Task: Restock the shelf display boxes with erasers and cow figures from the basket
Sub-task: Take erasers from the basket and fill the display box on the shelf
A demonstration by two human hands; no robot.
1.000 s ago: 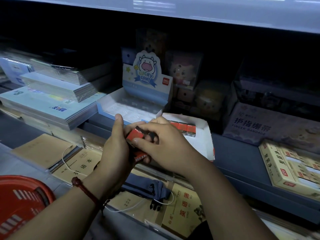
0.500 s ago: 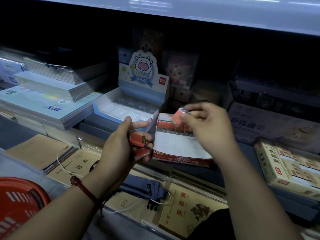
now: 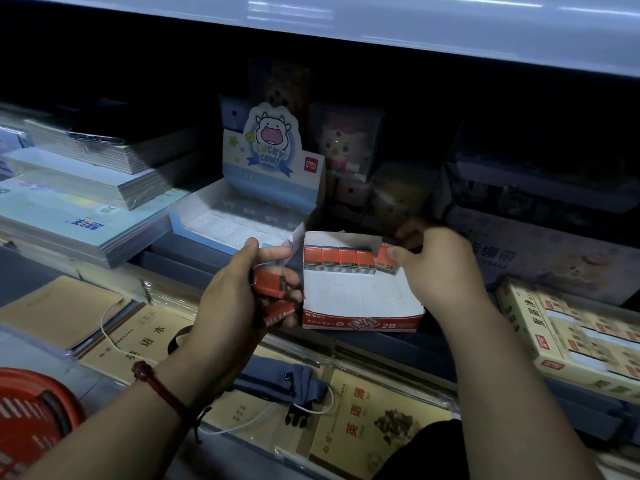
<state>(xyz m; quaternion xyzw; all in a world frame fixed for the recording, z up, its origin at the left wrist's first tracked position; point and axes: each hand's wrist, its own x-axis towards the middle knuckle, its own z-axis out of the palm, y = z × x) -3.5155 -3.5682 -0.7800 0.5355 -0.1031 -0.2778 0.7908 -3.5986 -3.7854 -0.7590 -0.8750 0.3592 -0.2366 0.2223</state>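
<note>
A white and red eraser display box [image 3: 363,299] marked 2B sits on the shelf in the middle. A row of red erasers [image 3: 337,259] stands along its back wall. My right hand [image 3: 436,261] pinches one red eraser [image 3: 386,259] at the right end of that row. My left hand [image 3: 235,299] grips a few red erasers [image 3: 272,292] just left of the box. Behind it stands the pale blue Lucky Cow display box [image 3: 242,220], its tray showing clear plastic. The red basket [image 3: 31,420] is at the bottom left corner.
Stacks of wrapped notebooks [image 3: 86,209] lie at the left. A finger bandage box [image 3: 554,258] and a yellow carton [image 3: 581,337] sit at the right. Brown exercise books [image 3: 363,434], a dark blue pouch [image 3: 280,379] and a white cord lie on the lower shelf.
My right hand took an eraser from my left hand, carried it right to the box and lowered it to the right end of the back row. The left hand stayed put.
</note>
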